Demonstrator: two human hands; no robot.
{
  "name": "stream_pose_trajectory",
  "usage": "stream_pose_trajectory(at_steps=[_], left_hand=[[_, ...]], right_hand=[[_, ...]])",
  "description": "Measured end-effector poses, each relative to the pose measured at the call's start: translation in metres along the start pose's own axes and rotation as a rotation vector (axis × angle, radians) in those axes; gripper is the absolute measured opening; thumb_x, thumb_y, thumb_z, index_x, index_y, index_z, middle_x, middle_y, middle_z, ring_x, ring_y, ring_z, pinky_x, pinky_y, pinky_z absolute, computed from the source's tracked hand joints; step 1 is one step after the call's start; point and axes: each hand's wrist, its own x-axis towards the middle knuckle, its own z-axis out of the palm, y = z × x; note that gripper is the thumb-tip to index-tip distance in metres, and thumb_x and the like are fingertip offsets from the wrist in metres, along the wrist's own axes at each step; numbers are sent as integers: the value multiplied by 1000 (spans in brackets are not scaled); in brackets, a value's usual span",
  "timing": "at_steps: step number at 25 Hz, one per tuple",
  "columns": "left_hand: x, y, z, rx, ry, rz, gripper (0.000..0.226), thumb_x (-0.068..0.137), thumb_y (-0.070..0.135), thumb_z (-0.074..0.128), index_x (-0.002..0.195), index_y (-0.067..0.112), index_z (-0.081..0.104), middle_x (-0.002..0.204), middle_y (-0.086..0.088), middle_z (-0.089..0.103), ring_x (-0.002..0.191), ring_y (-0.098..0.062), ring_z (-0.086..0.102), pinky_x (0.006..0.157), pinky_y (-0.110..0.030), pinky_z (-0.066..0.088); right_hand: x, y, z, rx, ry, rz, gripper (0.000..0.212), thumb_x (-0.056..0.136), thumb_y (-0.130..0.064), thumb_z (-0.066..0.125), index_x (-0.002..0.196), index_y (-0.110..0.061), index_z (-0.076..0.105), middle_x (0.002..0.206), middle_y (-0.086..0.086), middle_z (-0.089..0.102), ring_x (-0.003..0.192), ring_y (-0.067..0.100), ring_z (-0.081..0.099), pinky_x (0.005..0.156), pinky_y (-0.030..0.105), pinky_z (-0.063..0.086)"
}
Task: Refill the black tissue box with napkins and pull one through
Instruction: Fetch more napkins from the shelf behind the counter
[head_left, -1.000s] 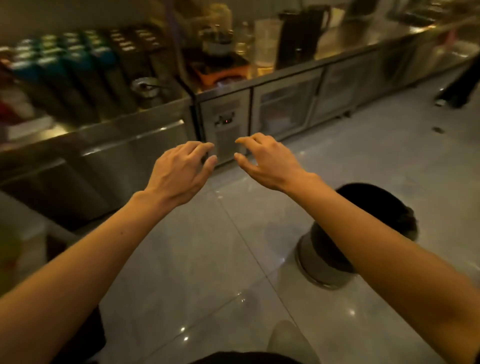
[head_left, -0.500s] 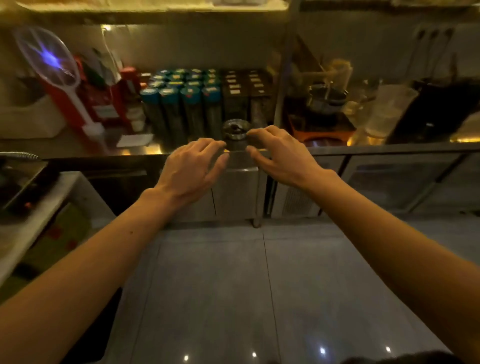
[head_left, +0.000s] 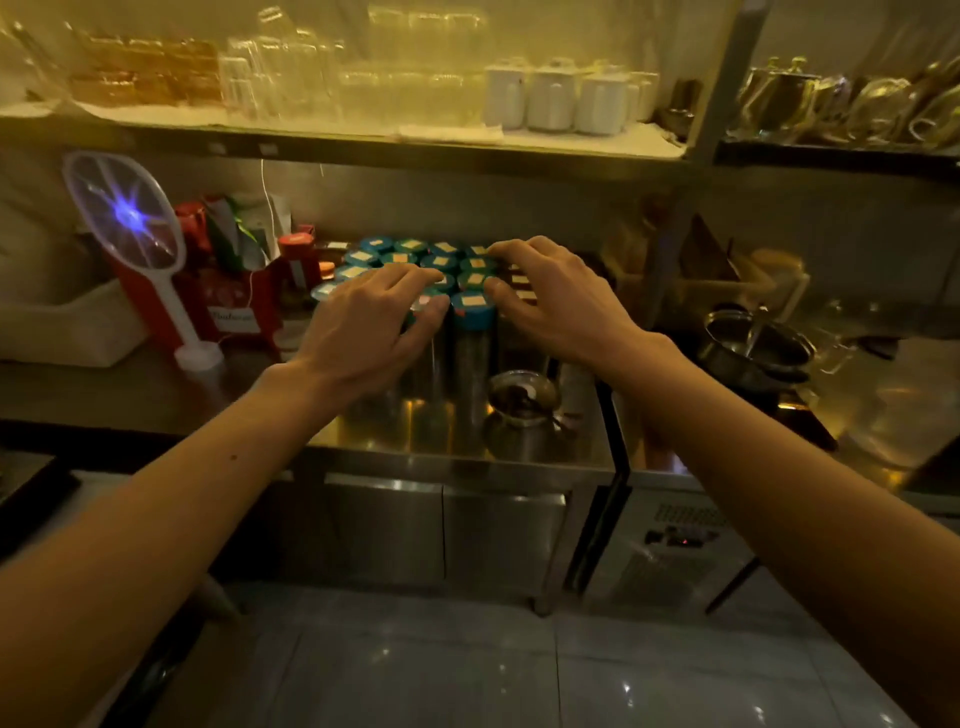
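Both hands out over steel counter (head_left: 363, 436), empty. Left hand (head_left: 363, 327) and right hand (head_left: 556, 301) fingers spread, loosely curled, in front of blue-lidded canisters (head_left: 470, 312). Tissue box, napkins not visible.

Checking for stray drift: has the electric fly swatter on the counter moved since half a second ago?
Cannot tell: the fly swatter leans against the same red box as before; only the camera has tilted.

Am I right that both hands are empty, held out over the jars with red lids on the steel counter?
Nearly. In the head view the left hand and the right hand are empty and held out over the jars on the steel counter, but the lids are teal, not red.
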Motion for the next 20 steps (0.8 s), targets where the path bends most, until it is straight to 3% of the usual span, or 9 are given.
stream_pose_trajectory(at_steps=[6, 10, 16, 20], left_hand=[[130, -99, 42, -42, 45, 5, 41, 99, 42, 38, 127, 17, 55, 127, -7, 61, 114, -27, 59, 88, -41, 47], [206, -141, 77, -71, 48, -12, 41, 98, 42, 42, 130, 18, 54, 131, -6, 59, 117, -26, 57, 90, -44, 49], [311, -182, 121, -55, 111, -141, 41, 96, 42, 47, 130, 20, 53, 132, -9, 57, 116, -27, 56, 89, -41, 45], [355, -212, 134, 15, 75, -253, 45, 93, 43, 55, 132, 21, 53, 138, -10, 52, 124, -28, 50, 90, -37, 39]], right_hand=[[148, 58, 35, 99, 26, 50, 42, 96, -43, 48, 134, -25, 48, 127, 2, 56, 114, 19, 55, 89, 44, 50], [229, 122, 47, 139, 24, 42, 42, 96, -37, 51, 135, -21, 48, 126, 4, 58, 115, 16, 54, 93, 33, 46], [345, 217, 64, 210, -33, -49, 41, 96, -35, 54, 134, -22, 49, 124, 2, 62, 106, 6, 56, 83, 19, 44], [413, 263, 69, 222, -102, -61, 35, 95, -22, 58, 129, -17, 56, 121, 8, 63, 105, 17, 61, 89, 29, 50]])
